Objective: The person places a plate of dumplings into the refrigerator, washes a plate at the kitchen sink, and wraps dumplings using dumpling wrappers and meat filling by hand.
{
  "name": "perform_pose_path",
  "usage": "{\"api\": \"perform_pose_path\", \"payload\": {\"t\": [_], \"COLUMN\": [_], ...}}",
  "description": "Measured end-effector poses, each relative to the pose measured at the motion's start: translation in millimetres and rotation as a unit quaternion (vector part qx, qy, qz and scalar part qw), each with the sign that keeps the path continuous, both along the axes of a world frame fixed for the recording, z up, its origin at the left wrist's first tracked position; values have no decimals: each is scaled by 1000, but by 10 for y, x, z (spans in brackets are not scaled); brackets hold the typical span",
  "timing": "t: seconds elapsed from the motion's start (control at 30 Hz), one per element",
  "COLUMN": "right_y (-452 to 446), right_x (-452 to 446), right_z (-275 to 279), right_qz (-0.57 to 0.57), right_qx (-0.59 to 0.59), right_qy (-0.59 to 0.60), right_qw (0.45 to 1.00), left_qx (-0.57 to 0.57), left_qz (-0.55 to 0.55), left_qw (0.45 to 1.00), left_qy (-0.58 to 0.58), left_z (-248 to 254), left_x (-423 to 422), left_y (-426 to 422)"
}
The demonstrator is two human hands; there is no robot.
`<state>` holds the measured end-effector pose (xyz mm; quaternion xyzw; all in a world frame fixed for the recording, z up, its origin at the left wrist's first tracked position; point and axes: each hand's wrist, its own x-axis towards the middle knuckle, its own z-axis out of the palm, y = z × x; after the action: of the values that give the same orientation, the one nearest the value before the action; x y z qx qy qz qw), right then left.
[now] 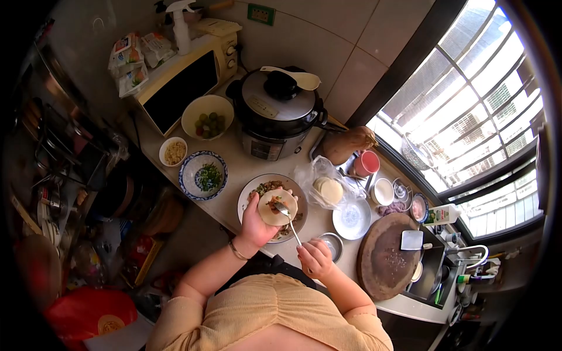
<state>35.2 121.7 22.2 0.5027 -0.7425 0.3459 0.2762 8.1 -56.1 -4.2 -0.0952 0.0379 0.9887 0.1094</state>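
A round dough wrapper (270, 217) lies on my left hand (256, 225), which is held over a large plate of mixed filling (243, 204). Some filling sits in the middle of the wrapper. My right hand (315, 258) is closed round the handle of a metal spoon (294, 231), and the spoon's bowl touches the filling on the wrapper. More round wrappers (329, 191) are in a clear plastic bag to the right of the plate. A small metal bowl (333, 246) stands just beyond my right hand.
At the back are a pressure cooker (269, 144) and a microwave (182, 88). Bowls of green fruit (209, 118), minced garlic (174, 151) and chopped greens (208, 176) stand left. To the right are a white plate (352, 219), a round chopping board (383, 257) and the sink (430, 272).
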Motion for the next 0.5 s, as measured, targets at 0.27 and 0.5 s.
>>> {"api": "perform_pose_path", "payload": {"t": [0.27, 0.5], "right_y": [30, 8], "right_x": [28, -30], "right_z": [92, 96], "right_qz": [-55, -50], "right_qx": [-155, -228], "right_qy": [-149, -244], "right_qw": [975, 941], "left_qx": [-60, -102], "left_qz": [-2, -43], "left_qw": [998, 994], "left_qy": [6, 14], "left_z": [-17, -60], "left_x": [-4, 38], "left_y": [-29, -70]}}
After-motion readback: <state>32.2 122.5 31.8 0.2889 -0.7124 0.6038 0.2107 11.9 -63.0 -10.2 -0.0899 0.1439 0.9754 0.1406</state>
